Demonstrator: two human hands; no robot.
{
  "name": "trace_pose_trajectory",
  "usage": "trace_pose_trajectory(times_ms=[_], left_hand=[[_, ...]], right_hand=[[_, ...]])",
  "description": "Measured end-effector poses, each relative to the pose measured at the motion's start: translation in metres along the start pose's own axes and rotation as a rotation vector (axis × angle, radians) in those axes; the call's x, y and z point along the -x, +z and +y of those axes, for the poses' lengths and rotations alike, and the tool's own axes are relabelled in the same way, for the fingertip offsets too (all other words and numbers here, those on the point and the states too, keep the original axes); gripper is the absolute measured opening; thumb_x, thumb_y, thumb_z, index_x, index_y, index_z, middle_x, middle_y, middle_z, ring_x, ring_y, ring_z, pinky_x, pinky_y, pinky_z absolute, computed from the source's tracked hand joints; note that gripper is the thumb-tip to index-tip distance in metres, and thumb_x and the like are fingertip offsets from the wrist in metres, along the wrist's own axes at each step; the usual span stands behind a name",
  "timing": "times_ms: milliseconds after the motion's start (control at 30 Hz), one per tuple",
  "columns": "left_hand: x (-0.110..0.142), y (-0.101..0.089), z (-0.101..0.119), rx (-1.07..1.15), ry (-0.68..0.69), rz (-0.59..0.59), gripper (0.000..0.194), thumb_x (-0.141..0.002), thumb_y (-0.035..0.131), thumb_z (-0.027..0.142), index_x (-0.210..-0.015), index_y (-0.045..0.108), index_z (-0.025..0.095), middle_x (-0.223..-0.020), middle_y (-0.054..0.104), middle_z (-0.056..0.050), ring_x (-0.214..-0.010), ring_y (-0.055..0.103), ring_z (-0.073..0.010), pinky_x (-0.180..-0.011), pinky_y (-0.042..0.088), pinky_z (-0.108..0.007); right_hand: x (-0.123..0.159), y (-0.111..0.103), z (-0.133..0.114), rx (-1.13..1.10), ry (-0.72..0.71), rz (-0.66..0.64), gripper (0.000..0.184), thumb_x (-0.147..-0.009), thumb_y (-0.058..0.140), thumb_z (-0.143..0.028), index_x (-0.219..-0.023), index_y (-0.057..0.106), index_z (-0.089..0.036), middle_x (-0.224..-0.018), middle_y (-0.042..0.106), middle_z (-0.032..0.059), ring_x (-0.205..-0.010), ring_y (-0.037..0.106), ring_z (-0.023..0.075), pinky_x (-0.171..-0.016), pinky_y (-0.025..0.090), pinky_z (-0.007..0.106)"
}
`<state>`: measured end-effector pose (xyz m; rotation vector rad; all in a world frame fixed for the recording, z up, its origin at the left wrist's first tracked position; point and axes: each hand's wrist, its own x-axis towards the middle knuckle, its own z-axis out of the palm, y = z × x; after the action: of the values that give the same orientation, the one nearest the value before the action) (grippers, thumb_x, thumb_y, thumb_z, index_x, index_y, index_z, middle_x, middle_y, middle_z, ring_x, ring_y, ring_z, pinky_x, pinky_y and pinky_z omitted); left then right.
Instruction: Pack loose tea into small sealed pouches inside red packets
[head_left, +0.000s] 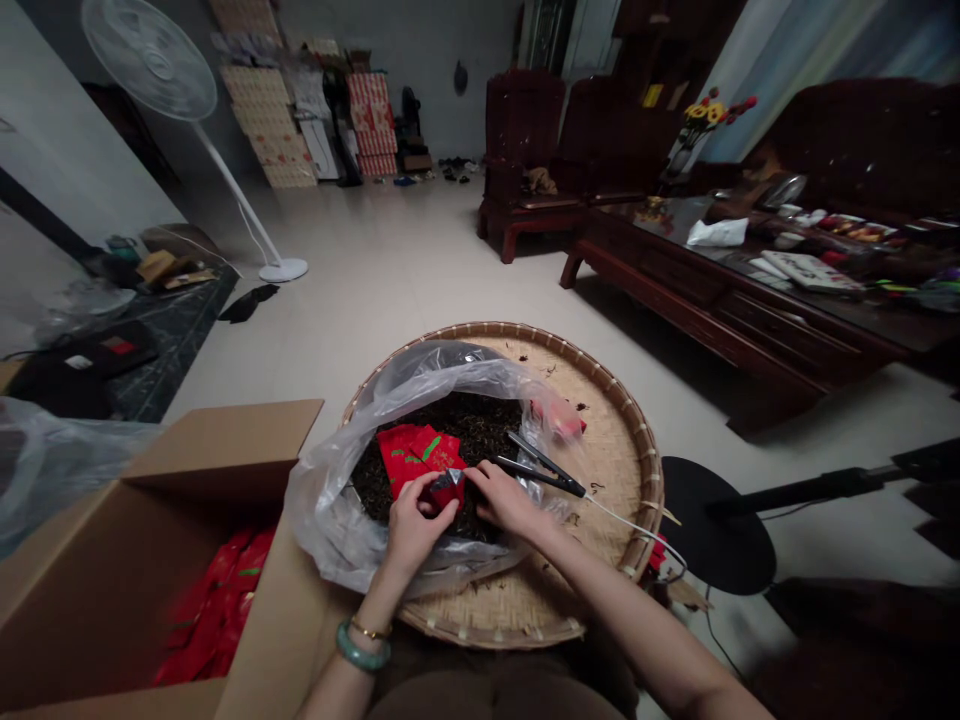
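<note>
My left hand (421, 515) grips a small red packet (448, 492) with a silvery inside showing at its open top. At that top edge, the bent fingers of my right hand (501, 495) are pressed together on the packet. Both hands are over a clear plastic bag (322, 510) full of dark, dry tea leaves (480, 420). Several flat red packets with green marks (409, 450) lie on the leaves. To the right of my right hand, a black corded clamp like a flat iron (551, 475) lies with its jaws apart.
The bag sits on a round woven bamboo tray (607, 440) with scattered leaves. At left stands an open cardboard box (292, 590) holding red packets (225, 600). A black round stand base (716, 525) is at right. Beyond are a white fan (232, 190) and a dark wooden table (697, 290).
</note>
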<state>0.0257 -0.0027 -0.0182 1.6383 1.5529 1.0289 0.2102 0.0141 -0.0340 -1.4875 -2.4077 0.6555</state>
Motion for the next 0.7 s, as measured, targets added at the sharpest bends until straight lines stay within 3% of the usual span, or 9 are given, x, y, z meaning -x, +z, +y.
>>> trace_pose_trajectory(times_ms=[100,267,333,467,533,700], left_hand=[[0.000,0.000,-0.001,0.039,-0.018,0.011,0.039,-0.065,0.067,0.031,-0.101,0.062,0.017,-0.093,0.064,-0.006,-0.054,0.055,-0.0091,-0.055,0.051,-0.023],[0.000,-0.002,-0.001,0.058,-0.036,0.020,0.040,-0.064,0.067,0.032,-0.101,0.063,0.016,-0.086,0.065,-0.004,-0.052,0.055,-0.0085,-0.053,0.049,-0.021],[0.000,-0.002,0.000,0.068,-0.037,0.017,0.040,-0.064,0.067,0.031,-0.101,0.063,0.016,-0.085,0.065,-0.004,-0.052,0.055,-0.0087,-0.053,0.049,-0.021],[0.000,-0.001,0.001,0.068,-0.043,0.011,0.039,-0.064,0.067,0.031,-0.101,0.063,0.016,-0.088,0.066,-0.005,-0.053,0.054,-0.0089,-0.054,0.049,-0.021],[0.001,-0.001,0.001,0.052,-0.037,0.007,0.039,-0.065,0.067,0.031,-0.101,0.063,0.016,-0.089,0.066,-0.005,-0.053,0.053,-0.0088,-0.054,0.048,-0.021],[0.002,-0.001,0.001,0.035,-0.020,-0.016,0.038,-0.067,0.066,0.030,-0.102,0.062,0.016,-0.089,0.066,-0.005,-0.054,0.054,-0.0091,-0.054,0.048,-0.021]], right_hand=[[0.001,0.001,0.004,-0.177,0.022,0.094,0.058,-0.067,0.056,-0.008,-0.123,0.046,-0.021,-0.105,0.050,0.0057,-0.094,0.051,0.0181,-0.081,0.043,0.029],[0.004,0.001,0.008,-0.492,0.127,0.284,0.031,-0.064,0.057,-0.010,-0.093,0.063,-0.019,-0.088,0.057,0.0032,-0.085,0.054,0.0182,-0.079,0.044,0.032],[0.005,0.001,0.007,-0.726,0.231,0.320,0.027,-0.062,0.057,-0.012,-0.088,0.064,-0.019,-0.084,0.059,0.0018,-0.081,0.055,0.0178,-0.077,0.044,0.033],[0.009,-0.002,0.002,-1.470,0.490,0.261,0.027,-0.064,0.059,-0.018,-0.091,0.060,-0.021,-0.079,0.062,-0.0015,-0.068,0.059,0.0145,-0.066,0.048,0.029],[0.012,-0.007,-0.002,-1.810,0.532,0.204,0.025,-0.068,0.060,-0.021,-0.093,0.060,-0.020,-0.082,0.065,-0.0002,-0.072,0.062,0.0146,-0.068,0.049,0.028],[0.014,-0.016,-0.011,-2.264,0.602,0.074,0.027,-0.085,0.046,-0.035,-0.092,0.062,-0.014,-0.079,0.068,0.0061,-0.075,0.064,0.0157,-0.069,0.052,0.029]])
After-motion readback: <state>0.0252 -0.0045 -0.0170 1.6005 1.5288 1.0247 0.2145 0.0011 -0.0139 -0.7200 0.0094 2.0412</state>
